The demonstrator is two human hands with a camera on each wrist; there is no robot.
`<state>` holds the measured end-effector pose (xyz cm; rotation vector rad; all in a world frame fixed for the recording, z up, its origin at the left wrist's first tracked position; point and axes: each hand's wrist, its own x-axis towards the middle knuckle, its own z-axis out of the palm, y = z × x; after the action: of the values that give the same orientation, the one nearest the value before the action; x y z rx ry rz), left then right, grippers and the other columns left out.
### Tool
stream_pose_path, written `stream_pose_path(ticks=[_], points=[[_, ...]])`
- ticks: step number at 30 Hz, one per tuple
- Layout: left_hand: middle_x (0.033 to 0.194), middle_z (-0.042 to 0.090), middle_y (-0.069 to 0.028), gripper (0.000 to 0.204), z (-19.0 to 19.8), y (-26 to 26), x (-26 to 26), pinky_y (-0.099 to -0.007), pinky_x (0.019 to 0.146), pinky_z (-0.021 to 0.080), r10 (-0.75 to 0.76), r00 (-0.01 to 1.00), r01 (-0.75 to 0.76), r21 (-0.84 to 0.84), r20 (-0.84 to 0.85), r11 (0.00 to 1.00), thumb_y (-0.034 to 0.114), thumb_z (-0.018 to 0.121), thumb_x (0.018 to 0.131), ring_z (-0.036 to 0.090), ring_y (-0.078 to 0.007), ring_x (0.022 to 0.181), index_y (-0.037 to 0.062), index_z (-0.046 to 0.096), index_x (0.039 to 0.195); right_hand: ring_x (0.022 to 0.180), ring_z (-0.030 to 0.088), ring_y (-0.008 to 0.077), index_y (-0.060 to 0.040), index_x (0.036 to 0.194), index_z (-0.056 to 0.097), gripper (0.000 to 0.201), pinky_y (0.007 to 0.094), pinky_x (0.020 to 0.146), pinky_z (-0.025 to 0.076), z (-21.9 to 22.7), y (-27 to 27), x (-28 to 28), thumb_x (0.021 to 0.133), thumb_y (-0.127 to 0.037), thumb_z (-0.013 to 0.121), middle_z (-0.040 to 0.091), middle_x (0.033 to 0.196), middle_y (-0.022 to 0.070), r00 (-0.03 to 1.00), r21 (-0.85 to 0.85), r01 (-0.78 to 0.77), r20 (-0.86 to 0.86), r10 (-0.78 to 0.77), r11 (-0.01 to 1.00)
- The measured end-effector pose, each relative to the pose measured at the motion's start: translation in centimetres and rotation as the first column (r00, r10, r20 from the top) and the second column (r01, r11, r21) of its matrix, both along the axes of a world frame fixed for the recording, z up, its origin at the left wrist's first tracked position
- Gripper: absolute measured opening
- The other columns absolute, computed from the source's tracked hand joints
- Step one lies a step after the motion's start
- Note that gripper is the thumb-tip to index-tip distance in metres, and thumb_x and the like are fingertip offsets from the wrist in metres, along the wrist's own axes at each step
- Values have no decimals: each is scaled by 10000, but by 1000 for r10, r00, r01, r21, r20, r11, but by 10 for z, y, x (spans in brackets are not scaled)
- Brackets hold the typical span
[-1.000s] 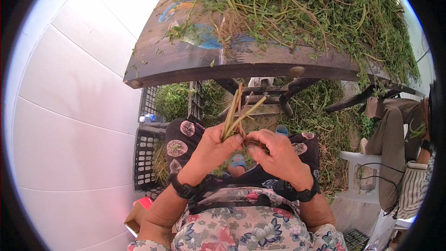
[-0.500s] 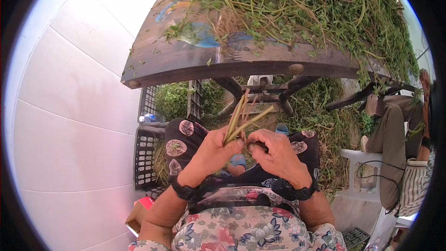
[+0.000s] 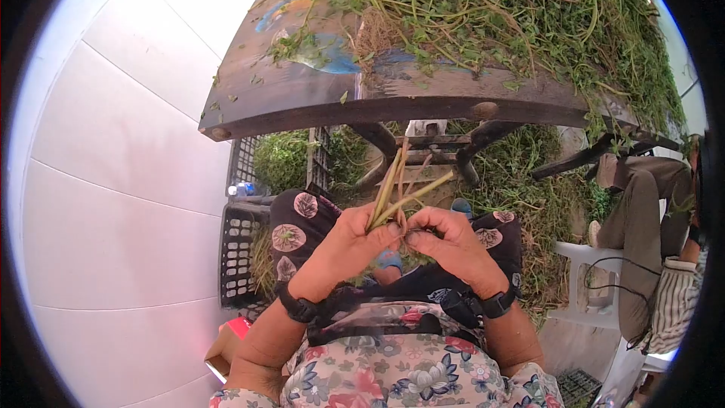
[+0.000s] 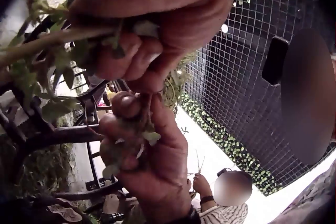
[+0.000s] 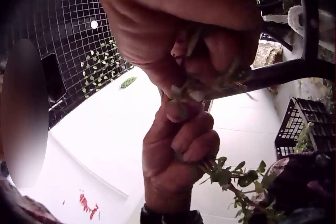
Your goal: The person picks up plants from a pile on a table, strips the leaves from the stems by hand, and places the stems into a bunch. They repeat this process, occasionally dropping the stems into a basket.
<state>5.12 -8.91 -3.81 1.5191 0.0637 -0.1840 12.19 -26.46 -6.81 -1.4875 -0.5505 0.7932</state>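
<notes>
In the head view my left hand (image 3: 351,245) grips a small bundle of cut green and reddish stems (image 3: 390,189), their bare ends fanning upward above the thumb. My right hand (image 3: 455,251) is beside it, thumb and forefinger pinching a thin reddish stem (image 3: 402,215) at the left thumb tip. From the left hand's far side, leafy tops (image 5: 236,179) trail out in the right wrist view. Small leaves (image 4: 151,137) poke from between the right hand's fingers in the left wrist view. The palms hide the middle of the bundle.
A heap of leafy vines (image 3: 483,15) covers much of the wooden table (image 3: 279,109) ahead. Black crates (image 3: 240,257) stand at left, with greens in and around them. More vines (image 3: 521,189) lie on the floor. A white stool (image 3: 585,287) and another person's legs (image 3: 642,234) are at right.
The right hand's fingertips, slightly apart from the left thumb half a second ago, now meet it at the reddish stem. The left hand keeps its hold; the bundle has shifted slightly right.
</notes>
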Motion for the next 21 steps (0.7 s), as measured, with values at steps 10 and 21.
stream_pose_path(ticks=[10, 21], points=[[669, 510, 42, 239, -2, 1, 3, -170, 462, 279, 55, 998, -56, 4, 40, 998, 295, 577, 878, 373, -21, 528, 59, 543, 897, 748, 539, 83, 21, 900, 581, 179, 246, 660, 439, -15, -2, 8, 819, -135, 545, 604, 801, 43, 980, -58, 200, 13, -200, 978], [717, 549, 6, 175, 1, 5, -1, -206, 606, 415, 160, 987, -160, 3, -18, 987, 184, 563, 883, 487, -54, 668, 12, 541, 905, 711, 593, 253, 19, 908, 561, 174, 331, 649, 466, 1, 6, -6, 812, -123, 533, 590, 801, 162, 954, -77, -49, 292, 69, 996]])
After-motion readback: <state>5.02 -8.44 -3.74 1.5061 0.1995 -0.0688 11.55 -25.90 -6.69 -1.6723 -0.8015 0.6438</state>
